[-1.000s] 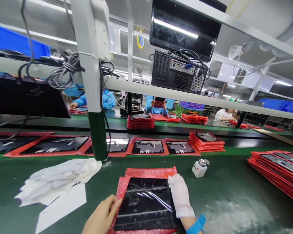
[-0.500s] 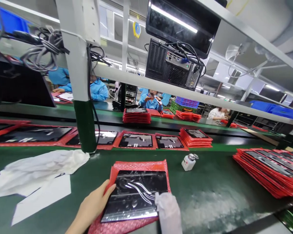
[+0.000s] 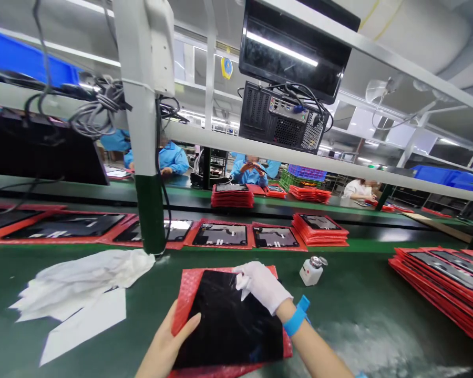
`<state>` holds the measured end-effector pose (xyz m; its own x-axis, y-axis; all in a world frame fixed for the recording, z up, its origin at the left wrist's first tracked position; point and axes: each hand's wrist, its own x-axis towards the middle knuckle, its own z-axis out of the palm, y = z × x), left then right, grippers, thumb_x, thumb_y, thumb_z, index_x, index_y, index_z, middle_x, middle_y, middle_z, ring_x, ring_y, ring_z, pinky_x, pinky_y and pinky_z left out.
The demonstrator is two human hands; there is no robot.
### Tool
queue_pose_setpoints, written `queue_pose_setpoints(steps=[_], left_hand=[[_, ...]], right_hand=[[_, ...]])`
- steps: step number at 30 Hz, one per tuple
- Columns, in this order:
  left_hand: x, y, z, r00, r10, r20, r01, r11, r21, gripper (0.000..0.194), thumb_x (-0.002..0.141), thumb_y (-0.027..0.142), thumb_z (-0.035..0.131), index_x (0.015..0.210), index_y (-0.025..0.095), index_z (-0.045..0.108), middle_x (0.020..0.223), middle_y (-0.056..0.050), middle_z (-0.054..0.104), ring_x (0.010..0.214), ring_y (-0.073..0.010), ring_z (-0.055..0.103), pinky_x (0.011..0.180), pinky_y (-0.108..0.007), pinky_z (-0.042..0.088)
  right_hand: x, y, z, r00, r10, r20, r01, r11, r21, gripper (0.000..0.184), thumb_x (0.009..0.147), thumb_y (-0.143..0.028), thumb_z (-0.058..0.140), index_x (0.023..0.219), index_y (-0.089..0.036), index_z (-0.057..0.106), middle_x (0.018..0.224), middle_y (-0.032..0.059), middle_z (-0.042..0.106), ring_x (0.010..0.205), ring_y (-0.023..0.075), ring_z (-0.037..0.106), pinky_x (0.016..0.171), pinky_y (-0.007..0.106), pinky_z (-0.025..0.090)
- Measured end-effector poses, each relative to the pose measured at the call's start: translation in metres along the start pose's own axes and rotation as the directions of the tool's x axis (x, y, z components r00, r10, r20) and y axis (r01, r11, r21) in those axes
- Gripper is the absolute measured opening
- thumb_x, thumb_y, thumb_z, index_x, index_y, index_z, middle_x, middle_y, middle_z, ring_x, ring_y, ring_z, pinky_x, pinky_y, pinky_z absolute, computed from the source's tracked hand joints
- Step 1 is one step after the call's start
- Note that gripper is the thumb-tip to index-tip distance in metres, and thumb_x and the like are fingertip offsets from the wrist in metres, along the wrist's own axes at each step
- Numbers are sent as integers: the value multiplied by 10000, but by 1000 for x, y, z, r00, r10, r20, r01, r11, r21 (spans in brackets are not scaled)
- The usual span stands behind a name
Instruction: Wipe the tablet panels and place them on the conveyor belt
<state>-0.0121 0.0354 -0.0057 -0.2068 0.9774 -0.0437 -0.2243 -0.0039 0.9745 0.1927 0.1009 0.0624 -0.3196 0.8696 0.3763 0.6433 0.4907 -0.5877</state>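
A flat black glossy panel point(image 3: 228, 331) lies on a red bubble-wrap bag point(image 3: 187, 286) on the green bench in front of me. My left hand point(image 3: 177, 328), bare, grips the panel's left edge together with the bag, thumb on top. My right hand point(image 3: 260, 283) wears a white glove, with a blue strap point(image 3: 297, 316) round the wrist. Its fingers are closed on a small white wipe point(image 3: 243, 285), against the upper part of the panel. To the right stands a white dispenser bottle point(image 3: 311, 272) with a metal top.
Crumpled white cloth point(image 3: 90, 275) and a white sheet point(image 3: 89, 323) lie at left. Red-bagged panels point(image 3: 220, 234) line the back edge, beside a green-footed post point(image 3: 152, 215). A tall stack of them point(image 3: 445, 283) stands at right. Co-workers point(image 3: 249, 170) sit beyond.
My gloved right hand has moved from the panel's lower right corner up to its upper part. Bright wavy streaks on the panel are gone; it looks darker and smoother. The view has shifted slightly.
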Motion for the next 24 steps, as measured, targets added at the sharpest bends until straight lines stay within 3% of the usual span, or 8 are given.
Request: queue_pose_setpoints(steps=[3,6,11,14,16,18,21,24], left_hand=[[3,-7,-7,998,-66,-13,65,996,-62,616,603,558,789,1148,296,671,1264,-20,702,1356,-288,474,1155,-385,320],[9,-9,-15,957,-273,94,288,932,-221,569,640,533,775,1146,290,683,1182,-63,741,1234,-326,594,1039,-444,472],[5,2,-11,863,-431,262,500,802,-328,596,536,259,863,1110,229,703,995,-84,794,1015,-366,711,868,-449,574],[-5,12,0,816,-504,284,578,718,-387,458,596,399,824,985,170,743,882,-124,799,967,-390,722,824,-471,587],[-9,17,6,809,-522,271,587,688,-427,461,638,498,772,959,167,752,865,-142,796,957,-402,723,800,-490,593],[-10,20,7,818,-515,254,574,723,-385,435,604,416,812,953,163,750,862,-141,796,927,-403,730,789,-482,597],[-9,19,5,838,-486,248,544,774,-323,496,540,242,860,1012,174,725,907,-116,800,931,-379,734,816,-455,592],[-8,14,5,866,-449,219,499,795,-344,604,534,204,859,1112,232,686,999,-78,795,1009,-338,717,860,-411,579]], right_hand=[[6,-4,-12,988,39,146,-40,999,0,190,723,-65,597,573,-170,647,515,-52,582,506,102,563,577,202,451],[5,-14,-32,983,81,167,-80,997,-12,192,750,-80,591,588,-169,642,464,-70,521,416,84,485,498,198,401],[-28,-50,-65,977,-127,-172,126,992,-12,229,874,-127,493,708,-202,632,717,-7,638,705,137,592,754,267,495],[-66,-57,-51,948,-186,-260,184,982,-32,273,952,-176,405,927,-246,667,798,-1,679,769,141,612,820,278,497],[-90,-47,-28,964,-204,-170,204,979,-14,243,937,-204,453,941,-265,688,713,-20,680,650,135,604,735,255,509],[-107,-30,-7,973,-223,-59,224,975,4,157,862,-224,563,844,-275,710,612,-36,649,553,136,567,628,241,500],[-110,-9,7,991,-117,-57,118,993,23,218,807,-156,536,741,-266,713,608,-14,627,586,157,570,565,243,484],[-85,-3,11,980,84,-179,-71,995,76,369,751,-48,423,863,-230,724,773,22,649,729,166,608,650,261,510]])
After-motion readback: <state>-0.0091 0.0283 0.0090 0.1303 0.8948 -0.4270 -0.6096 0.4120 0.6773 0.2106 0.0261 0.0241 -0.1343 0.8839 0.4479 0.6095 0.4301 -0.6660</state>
